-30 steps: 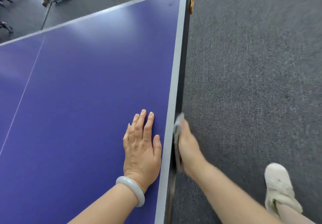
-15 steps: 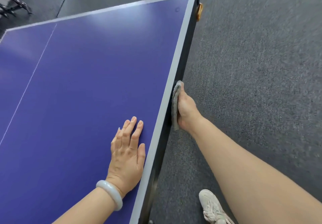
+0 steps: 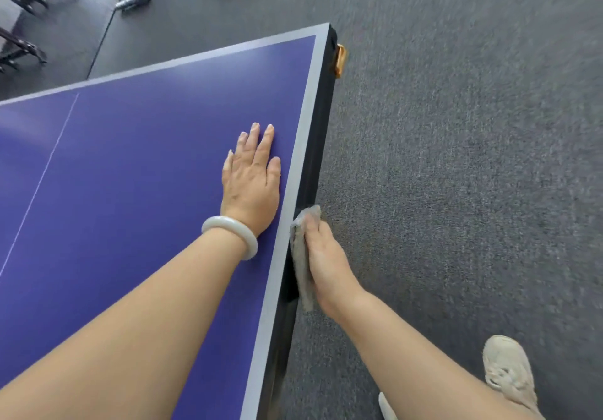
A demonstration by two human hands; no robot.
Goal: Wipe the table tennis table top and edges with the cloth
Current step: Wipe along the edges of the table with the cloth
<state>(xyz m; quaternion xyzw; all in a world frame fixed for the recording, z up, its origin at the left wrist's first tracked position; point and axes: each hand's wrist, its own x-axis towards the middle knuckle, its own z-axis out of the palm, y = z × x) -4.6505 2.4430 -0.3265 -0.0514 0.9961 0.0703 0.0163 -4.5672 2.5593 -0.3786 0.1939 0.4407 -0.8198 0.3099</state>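
The blue table tennis table (image 3: 137, 165) fills the left of the view, with a grey border line and a black side edge (image 3: 315, 145) running along its right. My left hand (image 3: 251, 178) lies flat on the top near that border, fingers straight, a pale bangle on the wrist. My right hand (image 3: 323, 256) presses a grey cloth (image 3: 301, 256) against the black side edge, fingers lying along the cloth. The cloth is sandwiched between palm and edge, mostly hidden.
An orange fitting (image 3: 341, 60) sticks out at the table's far right corner. Grey carpet (image 3: 456, 158) lies to the right, with my pale shoe (image 3: 509, 370) at the bottom right. Dark furniture legs (image 3: 23, 50) and a metal base (image 3: 133, 0) stand beyond the far end.
The far corner of the table has come closer in view. My left hand has slid forward along the top, and my right hand has carried the cloth along the side edge.
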